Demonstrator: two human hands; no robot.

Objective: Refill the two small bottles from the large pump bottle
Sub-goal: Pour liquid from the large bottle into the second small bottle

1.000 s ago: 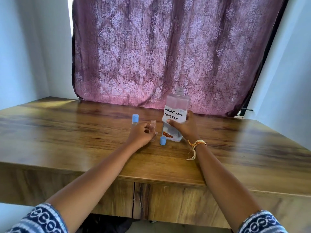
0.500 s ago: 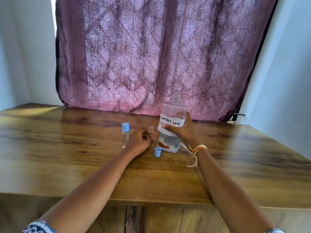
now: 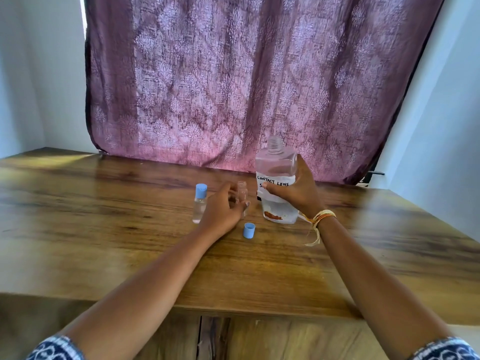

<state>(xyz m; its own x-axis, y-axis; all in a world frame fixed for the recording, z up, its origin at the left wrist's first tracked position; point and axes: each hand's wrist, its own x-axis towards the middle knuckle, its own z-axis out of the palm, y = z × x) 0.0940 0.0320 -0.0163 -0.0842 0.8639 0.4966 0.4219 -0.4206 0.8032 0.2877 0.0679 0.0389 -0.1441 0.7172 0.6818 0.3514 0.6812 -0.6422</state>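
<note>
Large bottle (image 3: 277,183) is the landmark: clear, square-shouldered, threaded neck uncapped, white label reading CONTACT LENS, standing upright on the wooden table (image 3: 104,229) in front of the purple curtain (image 3: 233,87); right hand (image 3: 298,193) wraps it from its right side, thumb across the label, fingers curled round the back, so closed on it; open small bottle (image 3: 242,190) stands just left of the large bottle, no cap; left hand (image 3: 223,211) cups it, fingers curled loosely round its lower body, thumb side hidden; loose blue cap (image 3: 249,230) lies in front of the large bottle, slightly left; capped small bottle (image 3: 200,203) stands further left, upright, blue cap on, apart from the hand.
</note>
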